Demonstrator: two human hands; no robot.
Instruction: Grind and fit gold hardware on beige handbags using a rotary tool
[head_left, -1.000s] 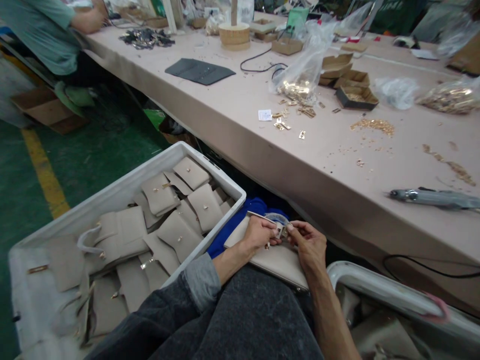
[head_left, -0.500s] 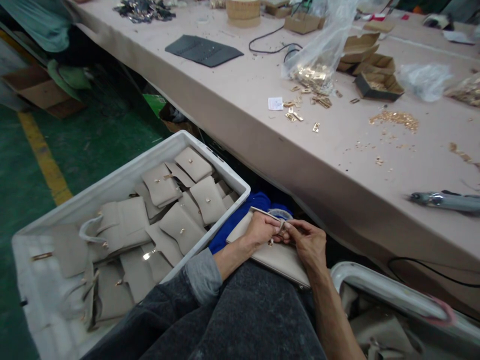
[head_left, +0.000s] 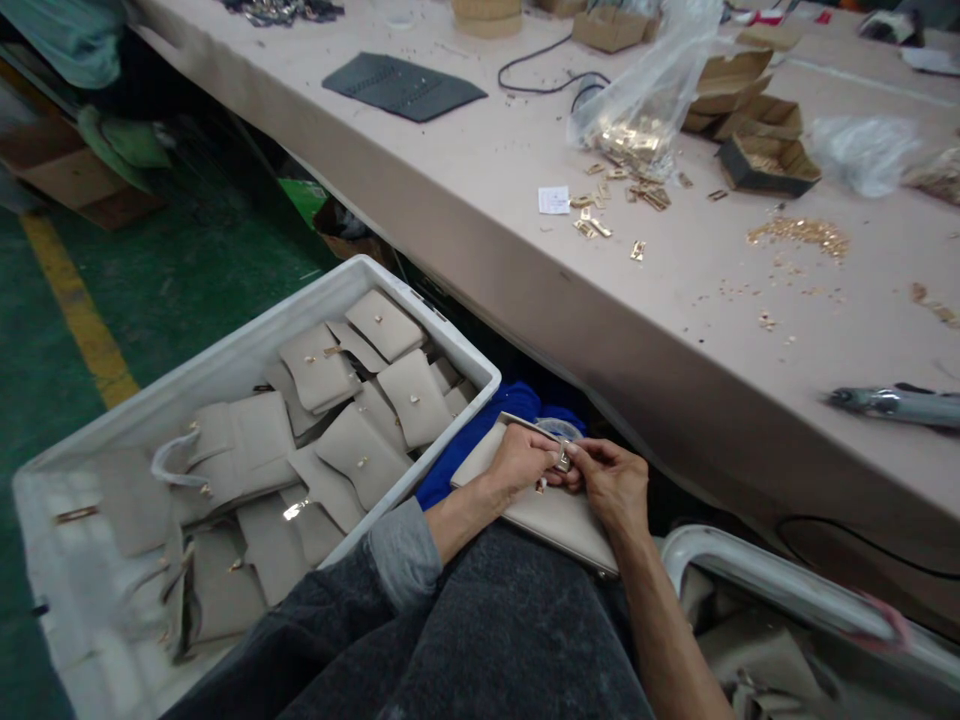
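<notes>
A beige leather bag piece (head_left: 551,520) lies across my lap below the table edge. My left hand (head_left: 521,462) rests on it with the fingers curled, pinching at a small gold metal clasp (head_left: 562,459). My right hand (head_left: 611,485) meets it from the right, fingers closed on the same clasp. A bit of clear plastic film (head_left: 559,428) sticks up just behind the fingers. Both forearms reach in from the bottom of the view.
A white bin (head_left: 225,365) at my left holds several beige bag pieces with gold fittings. The pink worktable (head_left: 675,300) carries scattered gold hardware (head_left: 799,232), plastic bags, small cardboard boxes, a dark leather panel (head_left: 405,85) and a grey power tool (head_left: 892,403). Another white bin (head_left: 780,585) is at lower right.
The view has tilted down slightly, so the table's far end left the picture. My hands stay together on the clasp with only small finger movements.
</notes>
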